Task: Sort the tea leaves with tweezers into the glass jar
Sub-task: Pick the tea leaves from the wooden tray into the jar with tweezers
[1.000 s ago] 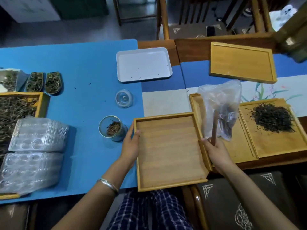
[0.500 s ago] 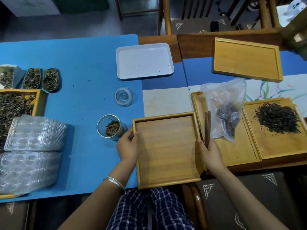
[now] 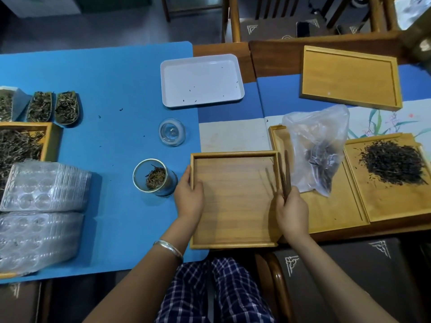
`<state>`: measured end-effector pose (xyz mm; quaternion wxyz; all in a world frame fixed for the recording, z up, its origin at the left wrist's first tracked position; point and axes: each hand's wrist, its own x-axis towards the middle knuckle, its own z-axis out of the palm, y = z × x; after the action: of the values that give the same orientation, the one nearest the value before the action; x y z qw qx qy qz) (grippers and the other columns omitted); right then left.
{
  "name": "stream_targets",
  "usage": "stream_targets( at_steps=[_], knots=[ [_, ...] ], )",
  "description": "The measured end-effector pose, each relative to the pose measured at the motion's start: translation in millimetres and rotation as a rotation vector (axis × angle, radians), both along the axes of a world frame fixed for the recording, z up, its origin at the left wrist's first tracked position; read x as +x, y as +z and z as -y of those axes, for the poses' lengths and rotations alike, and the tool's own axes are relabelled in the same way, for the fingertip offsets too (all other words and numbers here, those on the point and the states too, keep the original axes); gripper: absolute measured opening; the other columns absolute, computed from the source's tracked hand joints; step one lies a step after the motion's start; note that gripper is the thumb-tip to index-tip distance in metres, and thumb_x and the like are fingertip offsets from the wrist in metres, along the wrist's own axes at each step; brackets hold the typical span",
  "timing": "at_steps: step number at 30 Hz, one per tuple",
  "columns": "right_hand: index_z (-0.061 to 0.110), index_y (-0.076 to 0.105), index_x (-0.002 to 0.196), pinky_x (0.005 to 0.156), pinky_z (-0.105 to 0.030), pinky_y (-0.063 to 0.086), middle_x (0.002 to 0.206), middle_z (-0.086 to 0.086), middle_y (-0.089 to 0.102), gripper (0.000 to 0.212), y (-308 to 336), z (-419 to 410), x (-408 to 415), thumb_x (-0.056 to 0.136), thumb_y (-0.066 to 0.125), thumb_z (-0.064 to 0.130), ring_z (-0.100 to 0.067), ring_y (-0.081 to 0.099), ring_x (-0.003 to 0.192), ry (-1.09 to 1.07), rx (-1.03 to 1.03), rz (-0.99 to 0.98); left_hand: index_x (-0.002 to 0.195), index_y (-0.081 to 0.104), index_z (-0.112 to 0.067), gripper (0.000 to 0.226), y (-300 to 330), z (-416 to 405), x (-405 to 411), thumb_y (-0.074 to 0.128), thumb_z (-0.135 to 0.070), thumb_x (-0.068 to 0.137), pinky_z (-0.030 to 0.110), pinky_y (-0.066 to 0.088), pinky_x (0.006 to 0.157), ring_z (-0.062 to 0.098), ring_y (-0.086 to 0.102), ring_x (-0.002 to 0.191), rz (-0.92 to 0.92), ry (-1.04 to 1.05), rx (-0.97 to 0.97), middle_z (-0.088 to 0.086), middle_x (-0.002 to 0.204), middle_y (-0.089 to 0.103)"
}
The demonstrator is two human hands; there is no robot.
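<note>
Both hands have squared the empty tray (image 3: 235, 201) at 3 o'clock of the jar (image 3: 154, 177), the left hand (image 3: 189, 197) gripping its rim and the right hand (image 3: 291, 206) pinching tweezers (image 3: 285, 173), so sorting can likely begin.

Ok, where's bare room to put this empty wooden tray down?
Bare blue mat lies behind the glass jar, left of the white tray. The pale strip behind the empty tray is also free. Far left and right are crowded.
</note>
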<state>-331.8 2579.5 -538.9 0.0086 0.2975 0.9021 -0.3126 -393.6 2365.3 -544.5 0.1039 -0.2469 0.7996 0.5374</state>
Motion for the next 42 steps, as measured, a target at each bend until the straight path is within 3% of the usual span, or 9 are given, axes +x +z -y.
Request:
stream_targets(
  at_steps=[9,15,21,27,31,33,35,38,42],
  knots=[
    [-0.003,0.048,0.094,0.057,-0.031,0.033,0.082,-0.026,0.063,0.004,1,-3,-33,0.09,0.047,-0.003,-0.044,0.061,0.076,0.218,0.147,0.068,0.156,0.022,-0.013,0.074,3,-10,-29,0.055,-0.005,0.091,0.041,0.027,0.119,0.023,0.03,0.146,0.034,-0.108,-0.074,0.006,0.16,0.03],
    [-0.003,0.048,0.103,0.066,-0.037,0.047,0.096,-0.023,0.063,0.015,7,-8,-45,0.092,0.039,-0.008,-0.038,0.063,0.084,0.432,0.288,0.16,0.158,0.013,-0.012,0.08,4,-13,-34,0.058,-0.011,0.091,0.037,0.02,0.12,0.025,0.021,0.148,0.061,-0.18,-0.148,0.009,0.162,0.022],
    [-0.003,0.047,0.105,0.069,-0.042,0.048,0.096,-0.022,0.062,0.014,9,-6,-55,0.095,0.038,-0.005,-0.038,0.061,0.083,0.45,0.301,0.18,0.158,0.012,-0.011,0.078,6,-13,-37,0.054,-0.01,0.093,0.036,0.023,0.119,0.026,0.024,0.147,0.073,-0.164,-0.172,0.01,0.161,0.025],
    [0.002,0.047,0.107,0.067,-0.036,0.047,0.104,-0.017,0.058,0.017,19,10,-63,0.094,0.037,0.002,-0.032,0.057,0.094,0.402,0.51,0.223,0.158,0.01,-0.006,0.077,11,-10,-39,0.054,-0.01,0.094,0.037,0.019,0.12,0.029,0.02,0.149,0.085,-0.239,-0.21,0.015,0.161,0.022],
    [0.003,0.044,0.107,0.055,-0.032,0.038,0.087,-0.012,0.063,0.023,37,21,-56,0.097,0.04,0.024,-0.033,0.063,0.077,0.259,0.277,0.135,0.153,0.027,-0.005,0.063,27,-12,-29,0.052,-0.01,0.095,0.036,0.016,0.121,0.033,0.019,0.148,-0.048,-0.369,-0.333,0.021,0.159,0.023],
    [0.006,0.042,0.104,0.053,-0.031,0.038,0.079,-0.009,0.062,0.021,47,30,-50,0.098,0.041,0.026,-0.03,0.062,0.071,0.308,0.13,0.079,0.143,0.047,-0.009,0.047,38,-17,-20,0.053,-0.01,0.097,0.019,0.025,0.114,0.027,0.034,0.141,-0.181,-0.422,-0.276,0.018,0.151,0.036],
    [0.012,0.041,0.098,0.05,-0.029,0.035,0.073,0.001,0.056,0.017,57,41,-46,0.099,0.042,0.029,-0.024,0.06,0.067,0.39,0.015,0.055,0.133,0.059,-0.012,0.035,48,-25,-14,0.056,-0.017,0.099,0.002,0.035,0.097,0.011,0.052,0.119,-0.24,-0.468,-0.136,0.01,0.133,0.055],
    [0.02,0.041,0.1,0.045,-0.019,0.032,0.072,0.009,0.054,0.016,66,59,-44,0.099,0.04,0.036,-0.005,0.054,0.061,0.433,-0.127,0.015,0.128,0.063,-0.014,0.033,58,-33,-19,0.062,-0.025,0.097,0.006,0.047,0.079,-0.009,0.061,0.093,-0.212,-0.444,0.022,-0.01,0.103,0.066],
    [0.024,0.044,0.109,0.052,-0.015,0.038,0.087,0.009,0.06,0.021,75,71,-55,0.101,0.033,0.038,-0.002,0.056,0.071,0.428,-0.189,-0.044,0.117,0.065,-0.019,0.024,71,-37,-38,0.068,-0.023,0.093,0.01,0.051,0.065,-0.001,0.066,0.077,-0.174,-0.293,0.106,-0.013,0.084,0.067]
  ],
)
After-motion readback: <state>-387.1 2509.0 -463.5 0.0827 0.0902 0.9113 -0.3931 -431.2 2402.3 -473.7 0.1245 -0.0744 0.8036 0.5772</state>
